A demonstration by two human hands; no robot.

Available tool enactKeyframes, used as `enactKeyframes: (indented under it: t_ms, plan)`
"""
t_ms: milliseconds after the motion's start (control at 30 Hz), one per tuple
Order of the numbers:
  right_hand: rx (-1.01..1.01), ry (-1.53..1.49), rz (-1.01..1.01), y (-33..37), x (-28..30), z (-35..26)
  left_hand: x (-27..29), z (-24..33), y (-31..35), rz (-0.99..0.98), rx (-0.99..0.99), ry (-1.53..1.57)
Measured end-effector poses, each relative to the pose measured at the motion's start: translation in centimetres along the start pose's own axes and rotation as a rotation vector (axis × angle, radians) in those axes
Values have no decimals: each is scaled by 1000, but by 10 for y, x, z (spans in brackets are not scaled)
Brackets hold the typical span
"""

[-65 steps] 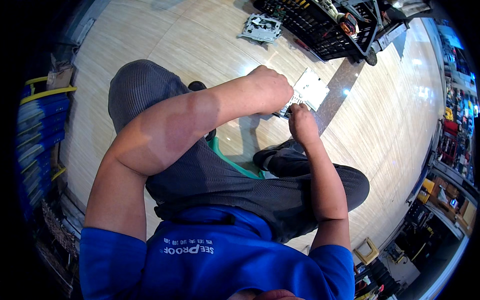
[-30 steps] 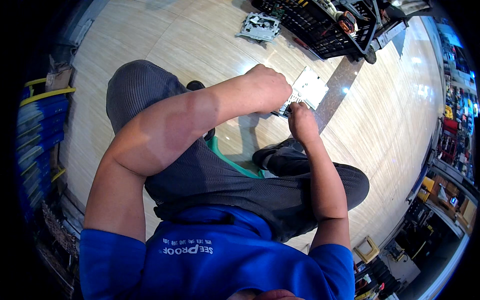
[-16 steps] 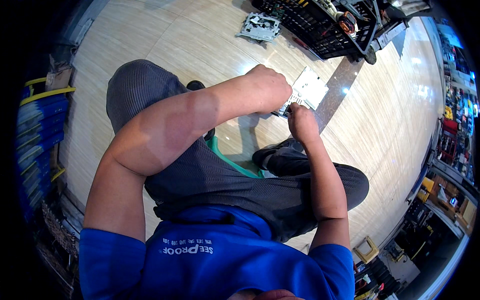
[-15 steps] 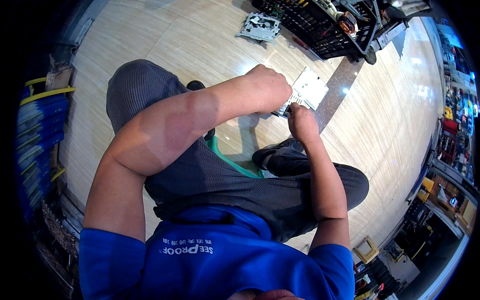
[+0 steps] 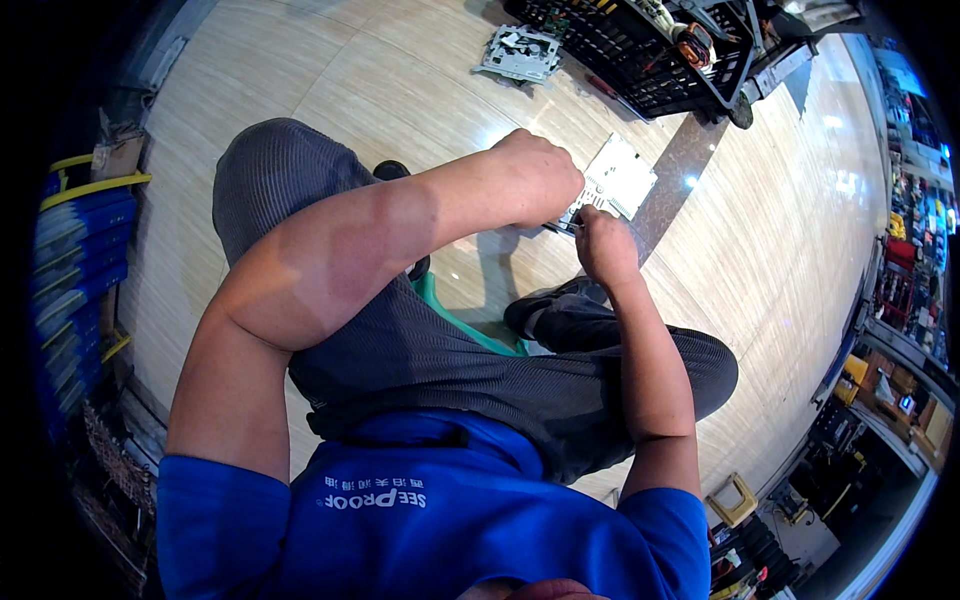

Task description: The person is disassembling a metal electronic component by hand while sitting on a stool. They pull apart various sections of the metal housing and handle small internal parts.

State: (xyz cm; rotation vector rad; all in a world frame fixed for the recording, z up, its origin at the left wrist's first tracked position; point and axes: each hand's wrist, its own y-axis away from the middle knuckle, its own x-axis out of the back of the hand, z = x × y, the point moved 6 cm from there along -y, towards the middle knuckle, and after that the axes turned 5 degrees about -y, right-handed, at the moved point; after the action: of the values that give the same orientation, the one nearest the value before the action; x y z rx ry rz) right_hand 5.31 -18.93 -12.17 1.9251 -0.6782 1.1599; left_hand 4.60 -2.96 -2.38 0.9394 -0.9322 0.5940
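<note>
A flat, pale metal electronic unit (image 5: 622, 178) with small dark slots and holes lies low in front of me, just beyond my hands. My left hand (image 5: 540, 178) is closed in a fist beside the unit's left edge. Its back faces up and hides its fingertips, so I cannot make out what it holds. At the unit's near edge, my right hand (image 5: 606, 247) is closed with its fingers bent toward the unit. A thin dark piece shows between the two hands, but its kind is unclear.
A black plastic crate (image 5: 640, 55) full of cables and parts stands at the far right. Left of it lies another metal mechanism (image 5: 518, 55) on the tiled floor. Blue stacked bins (image 5: 80, 250) line the left side. Shelves with goods (image 5: 915, 200) run along the right.
</note>
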Motion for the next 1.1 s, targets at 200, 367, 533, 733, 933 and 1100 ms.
enactKeyframes:
  t_ms: [200, 367, 533, 733, 933, 1100]
  plan:
    - [2, 17, -11, 0, 0, 1, 0, 1, 0, 5, -2, 0]
    - [1, 32, -30, 0, 3, -3, 0, 0, 0, 9, 2, 0]
    - [-57, 23, -64, 0, 2, 0, 1, 0, 0, 5, 4, 2]
    - [-45, 13, -60, 0, 1, -1, 0, 0, 0, -3, 5, -3]
    - [-45, 17, -54, 0, 0, 0, 0, 0, 0, 11, 0, 7]
    - [-53, 20, -74, 0, 1, -1, 0, -1, 0, 10, 4, 0]
